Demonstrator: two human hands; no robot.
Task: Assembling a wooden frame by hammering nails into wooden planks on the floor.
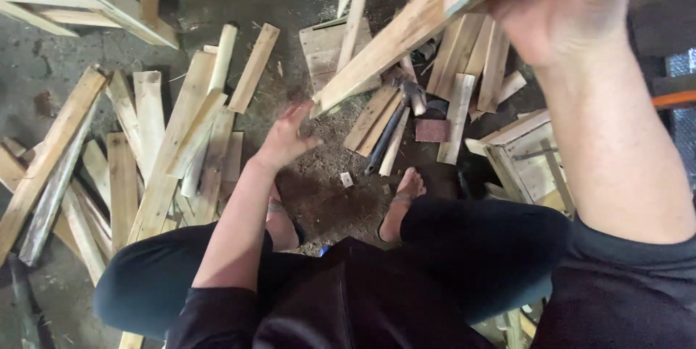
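Pale wooden slat point(406, 37) clamped at its upper end in right hand point(558, 1), long axis running down-left. Its free lower end sits just beside open-fingered left hand point(286, 135), which grips nothing. Hammer point(395, 121) lies on ground just beyond.

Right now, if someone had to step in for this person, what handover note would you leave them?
Right hand: raised close to the camera, shut on one end of a long wooden slat whose far end points down toward the floor.
Left hand: open, empty, hovering near the slat's lower end, not clearly touching it.
Hammer: lying on the floor ahead of the bare foot.
Loose slats: piled on the left; more boards on the right by a wooden crate.
Done or left: cannot tell from this view.
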